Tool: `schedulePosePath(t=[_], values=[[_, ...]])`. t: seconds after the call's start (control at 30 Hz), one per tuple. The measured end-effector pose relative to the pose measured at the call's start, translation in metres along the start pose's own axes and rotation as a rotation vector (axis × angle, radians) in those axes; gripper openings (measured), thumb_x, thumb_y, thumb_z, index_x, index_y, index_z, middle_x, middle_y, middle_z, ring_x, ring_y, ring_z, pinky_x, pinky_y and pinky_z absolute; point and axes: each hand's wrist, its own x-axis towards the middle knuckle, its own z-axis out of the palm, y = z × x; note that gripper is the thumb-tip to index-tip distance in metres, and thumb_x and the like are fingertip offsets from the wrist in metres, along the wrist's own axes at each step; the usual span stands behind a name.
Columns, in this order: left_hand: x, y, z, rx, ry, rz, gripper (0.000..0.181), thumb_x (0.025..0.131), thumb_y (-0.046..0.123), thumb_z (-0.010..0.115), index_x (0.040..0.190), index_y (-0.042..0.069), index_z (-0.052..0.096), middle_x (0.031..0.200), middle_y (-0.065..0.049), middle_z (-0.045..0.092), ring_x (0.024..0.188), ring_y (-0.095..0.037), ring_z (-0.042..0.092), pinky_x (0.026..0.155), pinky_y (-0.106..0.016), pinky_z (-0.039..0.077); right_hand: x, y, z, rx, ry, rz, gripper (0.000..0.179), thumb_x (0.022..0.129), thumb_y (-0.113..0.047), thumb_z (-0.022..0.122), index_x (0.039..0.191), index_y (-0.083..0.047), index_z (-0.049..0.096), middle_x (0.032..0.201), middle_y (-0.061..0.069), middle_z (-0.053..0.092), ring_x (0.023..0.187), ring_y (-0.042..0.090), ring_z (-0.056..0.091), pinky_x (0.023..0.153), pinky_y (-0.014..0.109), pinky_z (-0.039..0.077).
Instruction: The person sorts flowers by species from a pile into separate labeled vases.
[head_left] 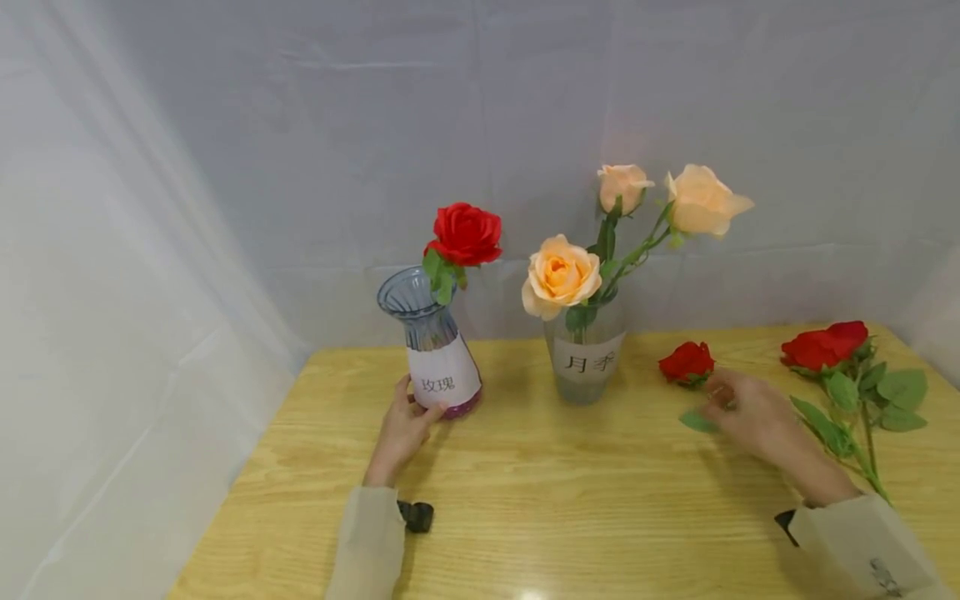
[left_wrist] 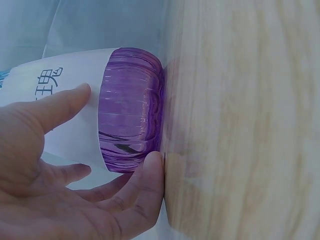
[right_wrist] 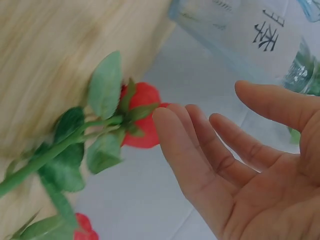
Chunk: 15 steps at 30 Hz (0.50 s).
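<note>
My left hand point(head_left: 402, 429) grips the lower part of a ribbed glass vase point(head_left: 444, 375), blue at the rim and purple at the base, with a white paper label. In the left wrist view the thumb point(left_wrist: 70, 103) presses on the label and the fingers curve beside the purple base point(left_wrist: 130, 110). One red rose point(head_left: 467, 233) stands in this vase. At the right, my right hand point(head_left: 765, 421) is over a red rose point(head_left: 686, 362) lying on the table. The right wrist view has its fingers apart, near the bloom point(right_wrist: 142, 117), with nothing between them and the thumb.
A clear labelled vase point(head_left: 581, 392) with peach roses point(head_left: 562, 277) stands at the table's back middle. More red roses point(head_left: 825, 344) with leafy stems lie at the far right. A pale cloth point(head_left: 337, 150) hangs behind the wooden table point(head_left: 562, 500).
</note>
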Motion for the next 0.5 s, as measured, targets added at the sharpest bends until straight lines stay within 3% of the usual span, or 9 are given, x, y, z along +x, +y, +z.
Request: schedulePosePath(t=[0.23,0.5], values=[[0.000,0.000,0.000,0.015,-0.001,-0.001,0.076,0.098,0.012,0.067,0.154,-0.009,0.020,0.134,-0.039,0.049,0.106,-0.040,0.059,0.062,-0.024,0.047,-0.007,0.017,-0.007,-0.022,-0.045,0.039,0.036,0.095,-0.008,0.069,0.121,0.015,0.057,0.102,0.030,0.066,0.090,0.045,0.065,0.068,0.051,0.054],[-0.002,0.002,-0.001,0.006,-0.003,-0.011,0.077,0.098,0.012,0.066,0.155,-0.009,0.018,0.134,-0.039,0.048,0.104,-0.039,0.060,0.061,-0.024,0.047,-0.014,0.035,-0.017,-0.057,-0.082,0.064,0.033,0.094,-0.006,0.069,0.116,0.015,0.057,0.096,0.027,0.068,0.084,0.042,0.065,0.066,0.051,0.054]])
